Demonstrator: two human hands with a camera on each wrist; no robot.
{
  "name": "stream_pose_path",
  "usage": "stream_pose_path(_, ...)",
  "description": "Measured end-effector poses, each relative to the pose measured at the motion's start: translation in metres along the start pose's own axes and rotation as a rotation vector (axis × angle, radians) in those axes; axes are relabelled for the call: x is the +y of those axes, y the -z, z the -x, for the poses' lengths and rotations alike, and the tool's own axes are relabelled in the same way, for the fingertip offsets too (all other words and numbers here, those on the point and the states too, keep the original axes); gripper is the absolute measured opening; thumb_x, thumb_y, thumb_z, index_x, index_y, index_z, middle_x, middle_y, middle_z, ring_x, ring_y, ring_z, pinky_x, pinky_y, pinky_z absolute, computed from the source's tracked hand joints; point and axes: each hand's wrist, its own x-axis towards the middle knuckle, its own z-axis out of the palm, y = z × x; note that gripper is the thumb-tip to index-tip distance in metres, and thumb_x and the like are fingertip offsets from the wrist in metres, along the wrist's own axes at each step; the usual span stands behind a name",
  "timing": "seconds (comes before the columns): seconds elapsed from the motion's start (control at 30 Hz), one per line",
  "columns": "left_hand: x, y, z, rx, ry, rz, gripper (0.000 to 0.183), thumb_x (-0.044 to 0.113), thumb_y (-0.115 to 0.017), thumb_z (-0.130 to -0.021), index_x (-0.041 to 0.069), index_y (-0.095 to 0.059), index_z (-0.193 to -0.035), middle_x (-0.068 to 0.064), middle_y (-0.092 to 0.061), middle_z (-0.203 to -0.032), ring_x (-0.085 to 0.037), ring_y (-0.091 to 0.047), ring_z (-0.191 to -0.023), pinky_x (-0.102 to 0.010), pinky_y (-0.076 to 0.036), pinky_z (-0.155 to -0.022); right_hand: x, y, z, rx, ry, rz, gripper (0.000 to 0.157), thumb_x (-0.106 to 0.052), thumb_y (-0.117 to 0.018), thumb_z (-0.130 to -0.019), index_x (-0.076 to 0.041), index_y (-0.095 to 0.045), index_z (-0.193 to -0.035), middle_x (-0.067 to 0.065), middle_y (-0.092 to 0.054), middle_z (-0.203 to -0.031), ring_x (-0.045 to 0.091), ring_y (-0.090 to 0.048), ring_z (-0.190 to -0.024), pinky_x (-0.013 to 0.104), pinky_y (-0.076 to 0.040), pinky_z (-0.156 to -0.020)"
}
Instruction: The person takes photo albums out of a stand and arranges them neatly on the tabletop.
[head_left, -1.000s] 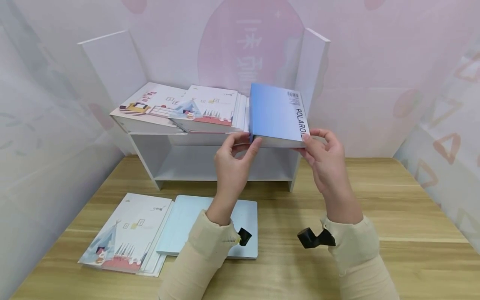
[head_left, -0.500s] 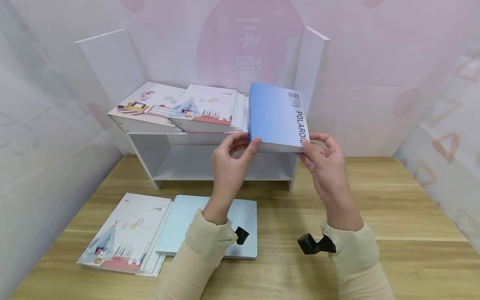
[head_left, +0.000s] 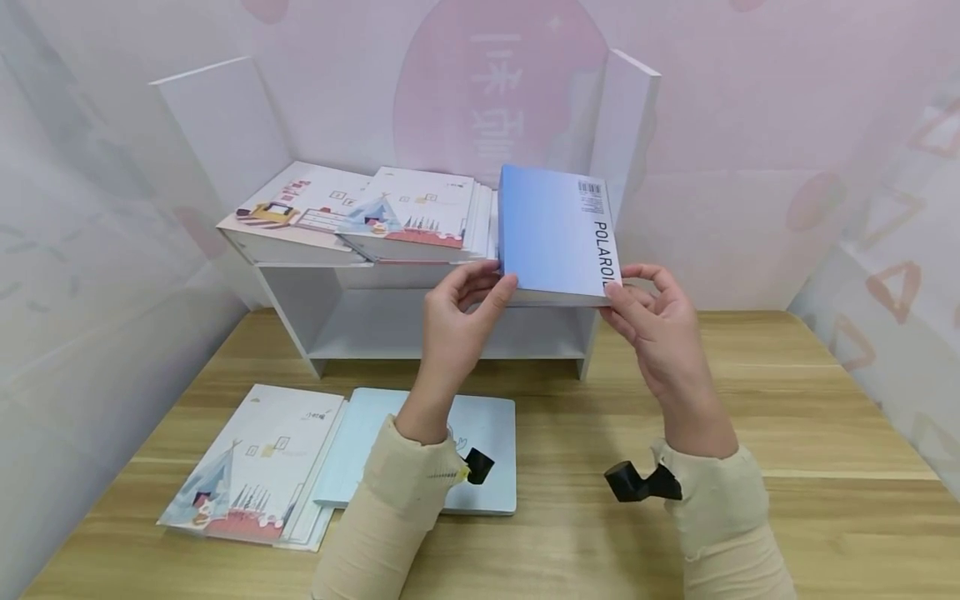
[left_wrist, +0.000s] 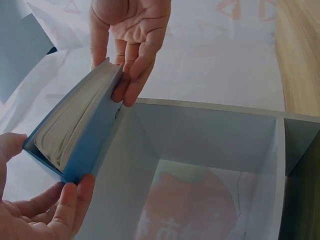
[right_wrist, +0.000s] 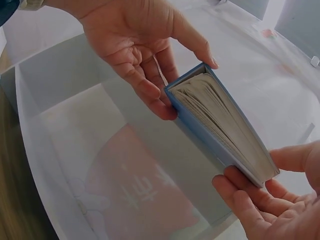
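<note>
Both hands hold a blue photo album (head_left: 558,233) marked POLAROID, with a barcode at its upper right, in front of the shelf's right part. My left hand (head_left: 461,321) pinches its lower left corner, thumb on the cover and fingers behind. At the lower right corner my right hand (head_left: 660,329) grips it the same way. Seen from the left wrist, the album (left_wrist: 82,117) shows its thick pages edge-on between the two hands. In the right wrist view, the album's page block (right_wrist: 225,122) faces the camera, slightly fanned inside the blue covers.
A white shelf (head_left: 450,329) stands at the back of the wooden table (head_left: 787,433). On its top lie illustrated albums (head_left: 300,200) and a tent-patterned album (head_left: 412,212) at left and centre. Another tent-patterned album (head_left: 262,450) and a light blue book (head_left: 487,433) lie on the table.
The blue photo album has come down slightly towards me at its near edge, its cover turning a little more to view. Both hands keep their hold; the other books stay put.
</note>
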Motion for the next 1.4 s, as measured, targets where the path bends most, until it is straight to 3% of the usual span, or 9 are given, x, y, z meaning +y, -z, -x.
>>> stream_pose_path(0.5, 0.005, 0.006, 0.000, -0.124, 0.008, 0.005, 0.045, 0.009, -0.069, -0.093, 0.000, -0.055, -0.135, -0.021, -0.064, -0.122, -0.029, -0.064, -0.110, -0.048, -0.053, -0.098, -0.003, 0.005, -0.001, -0.070, 0.034, -0.054, 0.033, 0.005, -0.062, -0.094, -0.006, -0.050, -0.121, 0.000, -0.075, -0.096, 0.013, -0.071, -0.078, 0.019, -0.056, -0.078)
stream_pose_path(0.77, 0.009, 0.009, 0.001, -0.153, 0.019, -0.007, 0.048, 0.011, -0.069, -0.093, 0.002, -0.053, -0.137, -0.016, -0.063, -0.128, -0.026, -0.064, -0.109, -0.031, -0.055, -0.094, -0.006, 0.005, 0.001, -0.101, 0.068, -0.065, 0.034, 0.007, -0.059, -0.094, -0.006, -0.049, -0.123, 0.001, -0.073, -0.103, 0.014, -0.072, -0.084, 0.021, -0.057, -0.082)
stream_pose_path(1.2, 0.021, 0.018, 0.005, -0.164, 0.031, -0.024, 0.048, 0.012, -0.068, -0.093, 0.005, -0.053, -0.138, -0.016, -0.062, -0.126, -0.026, -0.064, -0.109, -0.030, -0.054, -0.094, -0.011, 0.003, 0.005, -0.189, 0.101, 0.015, 0.052, 0.006, -0.058, -0.095, -0.010, -0.040, -0.142, 0.001, -0.067, -0.117, 0.010, -0.068, -0.086, 0.017, -0.053, -0.073)
stream_pose_path(1.4, 0.028, 0.022, 0.006, -0.171, 0.040, -0.020, 0.048, 0.010, -0.068, -0.093, 0.004, -0.052, -0.139, -0.017, -0.062, -0.126, -0.027, -0.064, -0.109, -0.021, -0.055, -0.086, -0.014, 0.000, 0.009, -0.198, 0.118, 0.038, 0.055, 0.007, -0.057, -0.096, -0.011, -0.037, -0.144, 0.002, -0.065, -0.121, 0.010, -0.067, -0.088, 0.017, -0.053, -0.074)
